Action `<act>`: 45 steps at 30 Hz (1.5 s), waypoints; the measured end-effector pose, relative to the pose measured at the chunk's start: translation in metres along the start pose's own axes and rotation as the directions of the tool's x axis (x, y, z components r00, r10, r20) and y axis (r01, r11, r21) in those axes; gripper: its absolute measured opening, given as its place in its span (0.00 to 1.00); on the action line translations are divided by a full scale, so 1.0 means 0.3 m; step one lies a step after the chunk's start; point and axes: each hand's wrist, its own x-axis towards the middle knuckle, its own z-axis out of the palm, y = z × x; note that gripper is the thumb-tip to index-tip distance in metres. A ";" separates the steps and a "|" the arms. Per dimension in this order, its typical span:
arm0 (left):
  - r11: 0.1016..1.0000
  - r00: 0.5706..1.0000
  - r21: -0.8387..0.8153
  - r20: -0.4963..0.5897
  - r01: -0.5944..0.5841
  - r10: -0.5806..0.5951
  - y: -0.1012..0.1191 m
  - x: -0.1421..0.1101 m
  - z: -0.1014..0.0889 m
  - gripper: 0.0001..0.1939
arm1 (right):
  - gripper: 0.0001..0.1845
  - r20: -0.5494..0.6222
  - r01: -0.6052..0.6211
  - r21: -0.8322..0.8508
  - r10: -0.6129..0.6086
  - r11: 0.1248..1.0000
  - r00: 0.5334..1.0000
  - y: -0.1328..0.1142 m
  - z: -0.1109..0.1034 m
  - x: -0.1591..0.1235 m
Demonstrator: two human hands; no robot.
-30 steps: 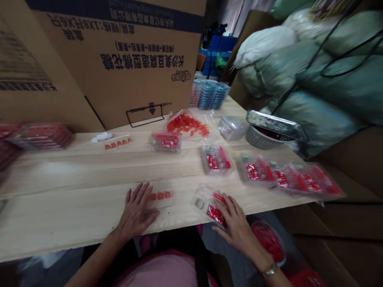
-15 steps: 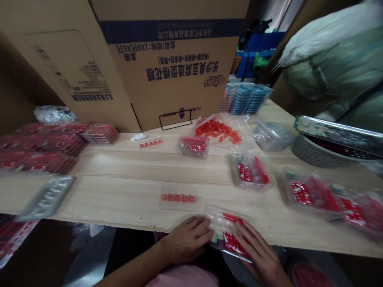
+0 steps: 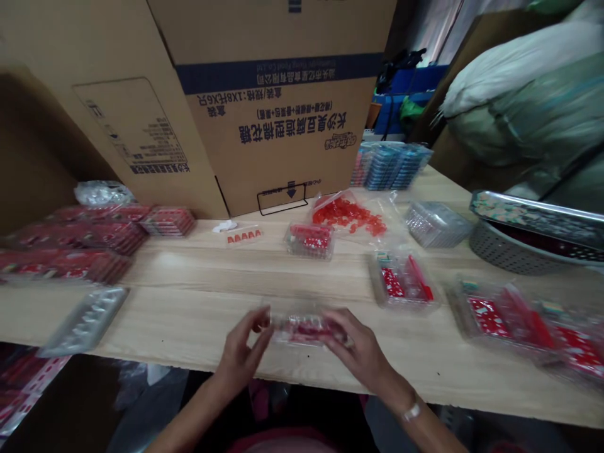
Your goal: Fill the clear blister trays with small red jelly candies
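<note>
Between my two hands is a clear plastic tray (image 3: 302,328) with something red in it, blurred by motion. My left hand (image 3: 246,343) pinches its left end, and my right hand (image 3: 352,343) grips its right end with the fingers closed around it. It is held over the table close to the front edge, where a flat clear sheet with small orange pieces lay before. Beyond it sits a filled clear tray (image 3: 310,241) with red packets. Another filled tray (image 3: 404,280) stands to the right of my right hand.
Stacks of red packs (image 3: 70,242) stand at the left, near an upright cardboard box (image 3: 283,145). An open bag of orange pieces (image 3: 349,214), nested clear trays (image 3: 436,223) and a grey basket (image 3: 514,248) are at the back right. A silvery moulded tray (image 3: 85,321) overlaps the front-left edge.
Both hands have moved forward from the table's front edge, bringing the clear tray over the spot where the sheet of orange pieces lay. The camera view has shifted slightly.
</note>
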 end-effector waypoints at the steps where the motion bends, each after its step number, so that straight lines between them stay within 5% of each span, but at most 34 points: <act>1: 0.992 0.992 -0.019 -0.007 0.125 -0.125 -0.021 0.036 -0.008 0.16 | 0.16 0.016 -0.086 0.057 0.085 0.995 0.996 0.022 0.032 0.053; 5: 0.920 0.920 -0.004 0.043 0.391 -0.390 -0.136 0.135 0.013 0.12 | 0.14 0.203 -0.316 0.056 0.299 0.947 0.932 0.121 0.139 0.188; 10: 0.913 0.917 0.091 -0.016 0.399 -0.399 -0.229 0.119 0.076 0.15 | 0.14 0.262 -0.327 -0.049 0.328 0.944 0.908 0.136 0.189 0.196; 15: 0.929 0.938 0.131 -0.050 0.346 -0.343 -0.233 0.072 0.098 0.18 | 0.15 0.202 -0.260 -0.395 0.359 0.881 0.911 0.092 0.200 0.190; 22: 0.959 0.982 0.210 -0.058 0.189 -0.180 -0.230 0.025 0.114 0.23 | 0.13 0.158 -0.274 -0.275 0.324 0.922 0.933 0.143 0.201 0.180; 29: 0.916 0.997 0.402 -0.071 -0.005 0.037 -0.221 -0.013 0.159 0.23 | 0.13 0.482 -0.292 -0.212 0.360 0.933 0.799 0.108 0.168 0.242; 36: 0.835 0.990 0.546 -0.067 -0.067 0.123 -0.206 -0.039 0.186 0.29 | 0.18 0.547 -0.256 -0.210 0.331 0.943 0.769 0.064 0.168 0.254; 42: 0.833 0.982 0.538 -0.053 -0.126 0.183 -0.199 -0.051 0.189 0.30 | 0.20 0.641 -0.213 -0.146 0.257 0.966 0.723 0.045 0.146 0.267; 45: 0.904 0.978 0.413 -0.112 -0.113 0.174 -0.188 -0.032 0.184 0.32 | 0.15 0.619 -0.182 -0.164 0.245 0.970 0.746 -0.008 0.093 0.295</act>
